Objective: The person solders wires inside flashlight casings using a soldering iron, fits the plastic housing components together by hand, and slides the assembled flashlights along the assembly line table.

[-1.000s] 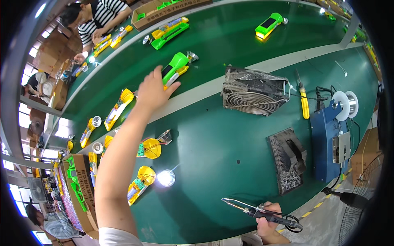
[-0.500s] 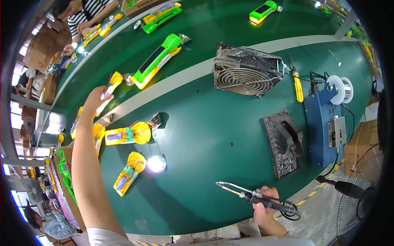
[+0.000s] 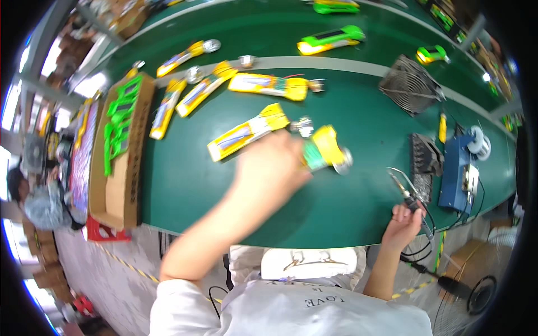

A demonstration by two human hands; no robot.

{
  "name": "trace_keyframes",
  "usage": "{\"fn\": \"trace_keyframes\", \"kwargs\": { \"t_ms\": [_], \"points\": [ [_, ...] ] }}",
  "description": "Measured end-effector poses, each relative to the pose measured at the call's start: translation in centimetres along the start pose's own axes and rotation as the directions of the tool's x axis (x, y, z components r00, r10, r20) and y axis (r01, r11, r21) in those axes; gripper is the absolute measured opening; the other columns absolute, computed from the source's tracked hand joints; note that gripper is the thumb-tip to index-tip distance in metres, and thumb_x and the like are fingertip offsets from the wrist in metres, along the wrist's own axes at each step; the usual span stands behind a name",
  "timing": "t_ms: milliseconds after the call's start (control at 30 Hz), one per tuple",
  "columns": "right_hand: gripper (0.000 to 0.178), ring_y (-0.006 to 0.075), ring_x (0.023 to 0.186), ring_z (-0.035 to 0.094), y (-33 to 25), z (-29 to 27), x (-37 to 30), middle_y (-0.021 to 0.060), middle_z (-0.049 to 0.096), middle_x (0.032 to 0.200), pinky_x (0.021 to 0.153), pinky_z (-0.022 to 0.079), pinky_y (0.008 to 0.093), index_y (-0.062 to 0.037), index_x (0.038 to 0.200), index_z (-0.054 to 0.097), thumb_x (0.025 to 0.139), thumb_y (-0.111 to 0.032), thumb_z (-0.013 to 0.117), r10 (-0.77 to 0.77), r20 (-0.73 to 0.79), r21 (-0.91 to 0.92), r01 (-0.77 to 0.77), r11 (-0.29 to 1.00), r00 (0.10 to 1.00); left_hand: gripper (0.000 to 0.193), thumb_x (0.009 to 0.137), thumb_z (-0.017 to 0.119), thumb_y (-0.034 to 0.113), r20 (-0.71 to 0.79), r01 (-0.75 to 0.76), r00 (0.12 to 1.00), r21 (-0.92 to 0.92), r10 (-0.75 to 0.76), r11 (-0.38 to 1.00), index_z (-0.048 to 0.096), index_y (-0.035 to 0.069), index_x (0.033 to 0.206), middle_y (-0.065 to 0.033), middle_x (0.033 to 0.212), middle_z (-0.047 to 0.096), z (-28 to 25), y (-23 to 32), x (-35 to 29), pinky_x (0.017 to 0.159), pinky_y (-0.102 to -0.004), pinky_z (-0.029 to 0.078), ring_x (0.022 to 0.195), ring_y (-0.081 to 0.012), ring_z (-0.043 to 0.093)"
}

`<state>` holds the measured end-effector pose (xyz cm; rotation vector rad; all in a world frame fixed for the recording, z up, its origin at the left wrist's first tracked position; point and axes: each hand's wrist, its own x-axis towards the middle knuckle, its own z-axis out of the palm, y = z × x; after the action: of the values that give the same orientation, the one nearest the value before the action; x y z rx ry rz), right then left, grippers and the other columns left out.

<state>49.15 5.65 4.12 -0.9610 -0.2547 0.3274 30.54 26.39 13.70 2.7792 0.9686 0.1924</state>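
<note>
My left hand [image 3: 272,165], smeared by motion, reaches over the middle of the bench. It covers the lower end of an opened flashlight [image 3: 328,144] with a yellow shell, green circuit board and round lamp head; its grip is hidden. Just beyond the hand lies another opened yellow flashlight [image 3: 241,138] with its silvery lamp beside it. My right hand [image 3: 402,224], near the bench's front edge, is closed round the dark handle of a soldering iron [image 3: 412,200]. Its metal tip points up and left, with a thin curved tube alongside.
More opened yellow flashlights [image 3: 168,109] lie at the back left. A cardboard box [image 3: 115,193] with green shells stands left. At right are a dusty fan [image 3: 411,87], a dark holder [image 3: 423,162], a yellow-handled screwdriver [image 3: 443,127] and a blue solder feeder [image 3: 455,171]. Green-yellow flashlights [image 3: 332,40] lie beyond the rail.
The view has swung, bringing the green-shell box and my shirt further in. My left hand has come back from the far left flashlights to mid-bench. My right hand still holds the soldering iron.
</note>
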Motion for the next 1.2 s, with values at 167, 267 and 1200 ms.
{"fn": "trace_keyframes", "kwargs": {
  "t_ms": [167, 267, 1200],
  "points": [
    [0.023, 0.0079, 0.057, 0.031, 0.3, -0.1, -0.4, -0.0008, 0.034, 0.064, 0.056, 0.029, 0.0234, -0.0027, 0.099, 0.045, 0.086, -0.021, 0.042, 0.013, 0.037, 0.004, -0.013, 1.0, 0.999, 0.048, 0.058, 0.069, 0.029, -0.04, 0.052, 0.998, -0.084, -0.055, 0.995, 0.051, 0.008, 0.097, -0.0057, 0.087, 0.05, 5.9, 2.6, -6.3, 0.069, -0.0317, 0.042, 0.085, -0.0205, 0.05],
    [0.024, 0.0074, 0.056, 0.03, 0.0, 0.6, -0.8, -0.0008, 0.033, 0.064, 0.055, 0.028, 0.0226, -0.0023, 0.1, 0.043, 0.087, -0.022, 0.041, 0.022, -0.002, -0.076, -0.022, 0.997, 1.0, 0.05, 0.058, 0.069, 0.027, -0.36, -0.04, 0.933, -0.148, -0.016, 0.988, 0.05, 0.008, 0.101, -0.007, 0.097, 0.051, 4.0, 2.2, -9.0, 0.073, -0.0314, 0.041, 0.091, -0.0215, 0.05],
    [0.019, 0.0074, 0.056, 0.033, 0.6, 0.6, -0.3, 0.0006, 0.037, 0.066, 0.056, 0.032, 0.0234, -0.001, 0.097, 0.044, 0.086, -0.015, 0.039, -0.001, 0.056, -0.21, 0.013, 0.978, 0.998, 0.03, 0.069, 0.059, 0.027, -0.441, 0.886, 0.433, 0.046, -0.786, 0.462, 0.057, -0.002, 0.069, -0.0174, 0.064, 0.058, -6.5, -30.8, -20.9, 0.059, -0.0358, 0.045, 0.064, -0.0273, 0.059]
  ]
}}
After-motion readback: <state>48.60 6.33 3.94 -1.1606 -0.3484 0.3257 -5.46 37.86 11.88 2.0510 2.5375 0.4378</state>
